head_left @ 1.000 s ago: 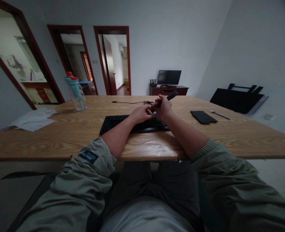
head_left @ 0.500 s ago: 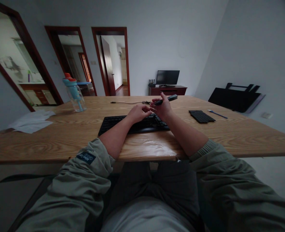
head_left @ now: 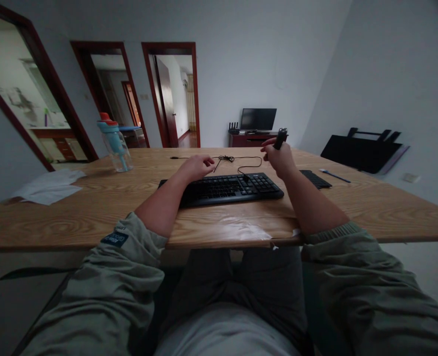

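Observation:
A black keyboard [head_left: 226, 189] lies on the wooden table [head_left: 92, 202] in front of me, its thin black cable [head_left: 241, 160] trailing behind it. My right hand [head_left: 278, 158] is raised above the keyboard's right end, fingers closed round a slim black pen-like tool [head_left: 280, 137] that points upward. My left hand [head_left: 196, 167] hovers over the keyboard's far left edge with its fingers loosely curled and spread, holding nothing that I can see. The two hands are well apart.
A small black keypad [head_left: 315, 179] and a blue pen [head_left: 334, 175] lie to the right. A clear bottle with a blue and red lid [head_left: 115, 144] stands at the far left, beside white papers [head_left: 50, 185]. A folded black stand [head_left: 363, 151] leans on the right wall.
My hands were together over the keyboard; they have separated. The right hand has swung right and up with the black tool, the left has slid slightly left, uncovering the keyboard.

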The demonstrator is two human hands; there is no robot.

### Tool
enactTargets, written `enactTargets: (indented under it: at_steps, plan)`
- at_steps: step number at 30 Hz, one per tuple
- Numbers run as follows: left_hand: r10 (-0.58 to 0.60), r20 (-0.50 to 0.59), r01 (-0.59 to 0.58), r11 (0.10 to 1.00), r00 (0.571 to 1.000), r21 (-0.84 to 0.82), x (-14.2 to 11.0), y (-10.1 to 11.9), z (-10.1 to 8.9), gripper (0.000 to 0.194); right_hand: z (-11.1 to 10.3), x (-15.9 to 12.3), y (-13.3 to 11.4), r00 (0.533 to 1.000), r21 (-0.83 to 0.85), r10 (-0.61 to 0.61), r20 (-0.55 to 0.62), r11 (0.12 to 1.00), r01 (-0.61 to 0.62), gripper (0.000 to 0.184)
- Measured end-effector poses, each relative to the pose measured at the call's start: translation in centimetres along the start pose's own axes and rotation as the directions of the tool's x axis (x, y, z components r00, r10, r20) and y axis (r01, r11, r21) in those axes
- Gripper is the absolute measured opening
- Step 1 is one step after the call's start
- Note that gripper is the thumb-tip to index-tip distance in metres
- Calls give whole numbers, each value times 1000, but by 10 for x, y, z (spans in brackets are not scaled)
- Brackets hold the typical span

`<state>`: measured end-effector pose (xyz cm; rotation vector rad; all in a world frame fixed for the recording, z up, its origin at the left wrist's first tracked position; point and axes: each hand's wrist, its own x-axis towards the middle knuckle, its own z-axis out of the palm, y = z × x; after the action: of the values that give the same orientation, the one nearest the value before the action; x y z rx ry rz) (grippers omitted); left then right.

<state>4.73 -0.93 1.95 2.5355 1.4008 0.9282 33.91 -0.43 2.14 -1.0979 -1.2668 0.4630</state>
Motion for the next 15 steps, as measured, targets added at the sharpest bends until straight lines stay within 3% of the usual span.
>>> enactTargets:
  at_steps: [2,4,7,10,15]
  plan:
    - [-78,-39,79,996,996,28,-4,-20,-15,29,-14,-1,13,989,-278,-75,125,955,108,10]
    - [-168,-72,172,984,983,52,-11,-44,-29,31,-19,-5,24,957,-421,-57,284,889,178,12]
    - [-275,-105,281,958,956,50,-26,-79,-46,30,-13,-14,30,896,-483,59,440,857,181,19]
    - [-344,-116,348,937,932,16,-36,-104,-57,26,-1,-22,28,860,-512,140,490,845,154,16]
    - [-367,-120,368,930,923,-9,-41,-112,-60,24,7,-27,22,833,-562,108,543,784,265,9]
